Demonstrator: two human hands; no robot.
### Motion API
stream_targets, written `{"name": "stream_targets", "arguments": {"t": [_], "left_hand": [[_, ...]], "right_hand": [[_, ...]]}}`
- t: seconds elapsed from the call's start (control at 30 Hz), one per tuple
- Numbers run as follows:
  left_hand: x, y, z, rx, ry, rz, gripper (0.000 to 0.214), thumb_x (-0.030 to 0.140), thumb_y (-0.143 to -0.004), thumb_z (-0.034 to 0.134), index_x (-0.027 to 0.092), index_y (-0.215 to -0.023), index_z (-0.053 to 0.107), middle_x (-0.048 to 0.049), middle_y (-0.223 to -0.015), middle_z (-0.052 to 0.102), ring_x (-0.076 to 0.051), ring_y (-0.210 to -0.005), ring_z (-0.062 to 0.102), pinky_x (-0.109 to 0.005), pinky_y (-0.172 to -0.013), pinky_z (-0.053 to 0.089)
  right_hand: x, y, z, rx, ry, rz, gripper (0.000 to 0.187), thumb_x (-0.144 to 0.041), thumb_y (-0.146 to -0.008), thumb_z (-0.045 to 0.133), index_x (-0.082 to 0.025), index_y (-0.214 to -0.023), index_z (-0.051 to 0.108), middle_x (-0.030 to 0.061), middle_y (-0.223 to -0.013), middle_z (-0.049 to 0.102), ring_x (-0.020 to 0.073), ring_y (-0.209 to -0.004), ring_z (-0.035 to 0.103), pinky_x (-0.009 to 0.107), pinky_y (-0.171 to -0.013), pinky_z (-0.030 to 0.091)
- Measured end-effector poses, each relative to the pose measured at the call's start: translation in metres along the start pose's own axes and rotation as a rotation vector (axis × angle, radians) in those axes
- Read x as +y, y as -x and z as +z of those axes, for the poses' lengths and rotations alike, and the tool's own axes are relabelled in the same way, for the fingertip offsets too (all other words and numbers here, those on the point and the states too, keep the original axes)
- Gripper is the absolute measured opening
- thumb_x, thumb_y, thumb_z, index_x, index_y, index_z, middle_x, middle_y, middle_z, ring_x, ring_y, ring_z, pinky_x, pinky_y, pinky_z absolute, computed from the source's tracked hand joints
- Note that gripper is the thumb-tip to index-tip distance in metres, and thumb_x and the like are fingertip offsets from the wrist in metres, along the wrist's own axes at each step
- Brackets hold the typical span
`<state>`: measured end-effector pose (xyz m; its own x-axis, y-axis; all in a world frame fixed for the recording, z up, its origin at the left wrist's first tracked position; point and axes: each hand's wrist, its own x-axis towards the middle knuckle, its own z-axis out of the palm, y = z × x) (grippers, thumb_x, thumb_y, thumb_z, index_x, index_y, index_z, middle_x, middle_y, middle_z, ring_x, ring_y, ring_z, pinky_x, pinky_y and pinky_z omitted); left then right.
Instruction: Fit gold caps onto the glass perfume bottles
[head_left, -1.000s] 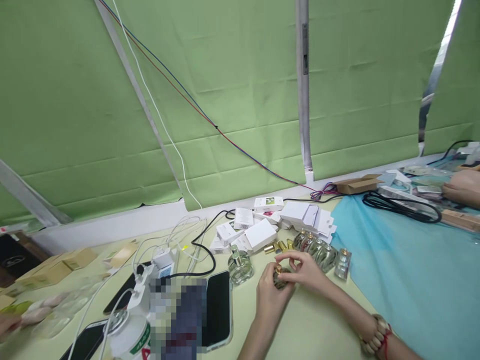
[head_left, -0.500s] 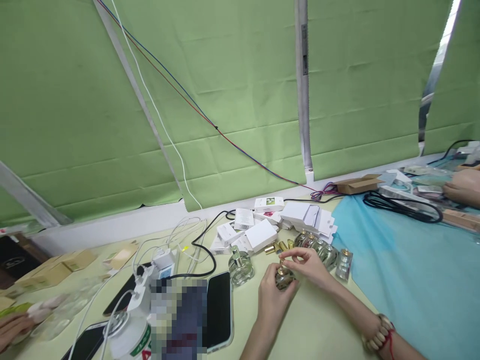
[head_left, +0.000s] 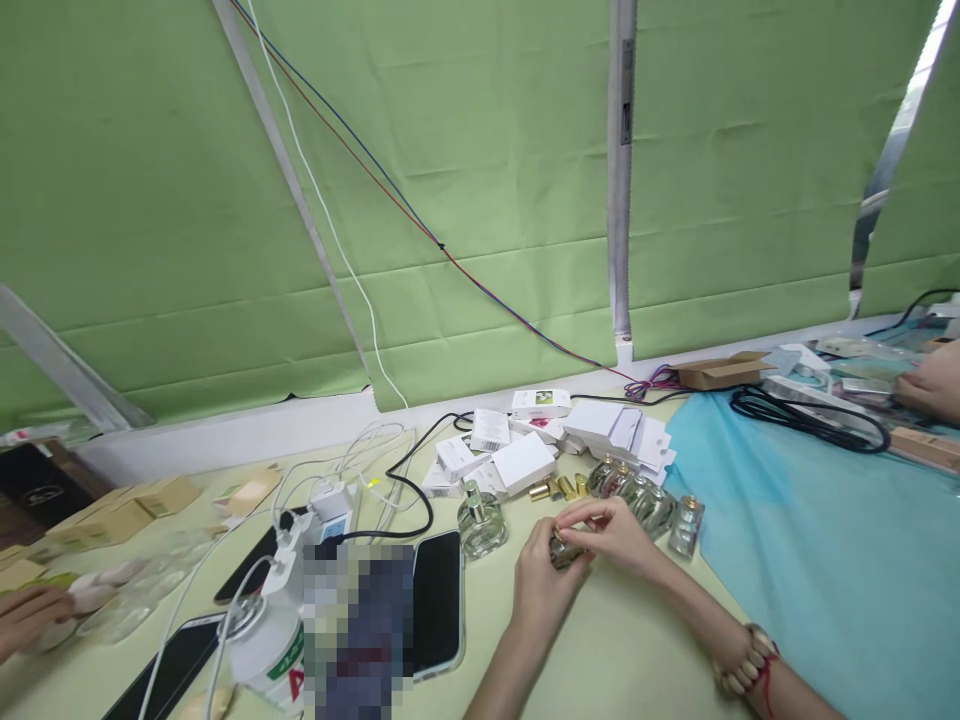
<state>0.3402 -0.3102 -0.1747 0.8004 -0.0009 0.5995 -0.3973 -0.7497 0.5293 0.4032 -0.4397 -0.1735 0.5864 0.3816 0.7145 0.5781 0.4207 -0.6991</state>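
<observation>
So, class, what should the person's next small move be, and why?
Probably a gentle adjustment at the top of the glass bottle by the right hand, since it appears pinched there while the left hand holds the body; the top is partly hidden.

Green fabric panels [head_left: 465, 150] are covering the wall, creasing in horizontal lines; a grey upright strip [head_left: 621, 200] is parting them, a slanting strip [head_left: 292, 185] is crossing further left; at far right a narrow gap [head_left: 919, 80] is showing bright light near its top; a red-and-blue wire pair [head_left: 440, 245] is running diagonally down over the fabric, a white cord [head_left: 360, 287] hanging left of it; a white ledge [head_left: 225, 442] is lining the wall's foot; below, a pale yellow tabletop [head_left: 637, 650] is spreading forward, blue cloth [head_left: 825, 570] covering its right side; floor is lying out of view.
</observation>
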Motion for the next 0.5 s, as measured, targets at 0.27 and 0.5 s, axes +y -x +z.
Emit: {"name": "stream_targets", "arguments": {"t": [0.27,0.5], "left_hand": [[0.0027,-0.0001,-0.0015,-0.017,0.021,0.000,0.022,0.028,-0.075,0.057,0.016,-0.093,0.053,-0.0056,-0.092,0.058,-0.018,-0.085,0.055,-0.028,-0.072,0.043],[0.0016,-0.0003,-0.0025,-0.032,0.043,0.026,0.024,0.030,-0.076,0.057,0.016,-0.095,0.055,-0.0057,-0.094,0.059,-0.018,-0.086,0.056,-0.029,-0.075,0.043]], "right_hand": [[0.0018,-0.0003,-0.0028,-0.024,0.115,-0.070,0.014,-0.032,-0.071,0.071,-0.020,-0.079,0.074,0.0087,-0.087,0.068,0.0198,-0.084,0.063,0.033,-0.077,0.050],[0.0008,0.0008,-0.0038,-0.033,0.178,-0.001,0.021,-0.034,-0.071,0.071,-0.017,-0.082,0.073,0.0077,-0.087,0.067,0.0172,-0.077,0.059,0.028,-0.069,0.047]]}}
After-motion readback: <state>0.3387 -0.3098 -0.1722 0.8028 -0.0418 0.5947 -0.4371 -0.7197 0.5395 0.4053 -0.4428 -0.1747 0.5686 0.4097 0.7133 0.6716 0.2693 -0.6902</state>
